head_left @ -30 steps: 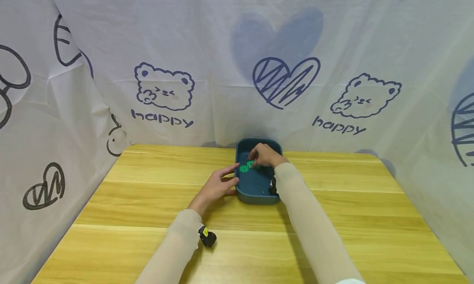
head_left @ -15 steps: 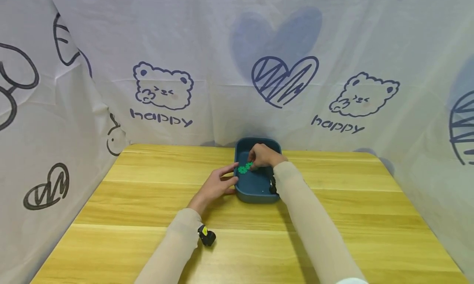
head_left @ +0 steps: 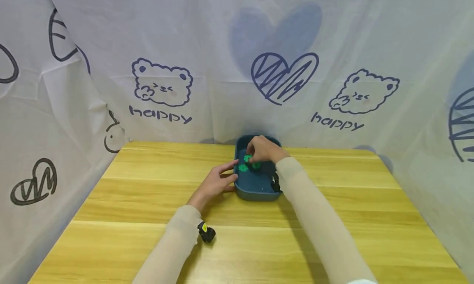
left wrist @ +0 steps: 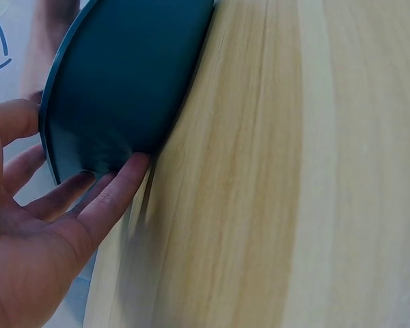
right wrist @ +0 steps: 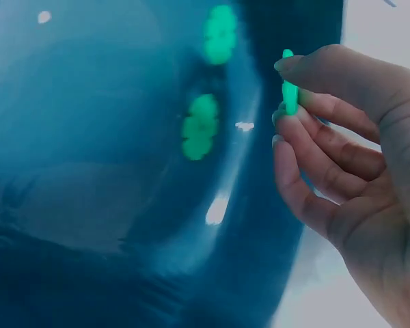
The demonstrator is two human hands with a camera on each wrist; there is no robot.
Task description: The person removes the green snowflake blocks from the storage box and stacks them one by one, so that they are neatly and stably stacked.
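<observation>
A dark blue rectangular bin [head_left: 258, 196] stands at the table's back edge. My right hand [head_left: 262, 149] is over its inside and pinches a small green notched disc [right wrist: 290, 89], seen edge-on in the right wrist view, between thumb and fingers. Two more such discs lie on the bin's floor: one green disc [head_left: 242, 168] to the left, another green disc [head_left: 256, 166] partly under the hand. My left hand [head_left: 214, 182] has its fingers spread, their tips against the bin's left side. From the left wrist, the fingertips [left wrist: 133, 164] show on the bin's outer wall.
The wooden table [head_left: 148, 193] reaches from the bin toward me and to both sides. Right behind the bin hangs a white printed cloth [head_left: 222, 70]. A small black wrist camera [head_left: 207, 233] sits at my left cuff, close over the table.
A green disc in my right hand has come up and away from the one on the left, where they overlapped before. My left hand has stayed at the bin's side.
</observation>
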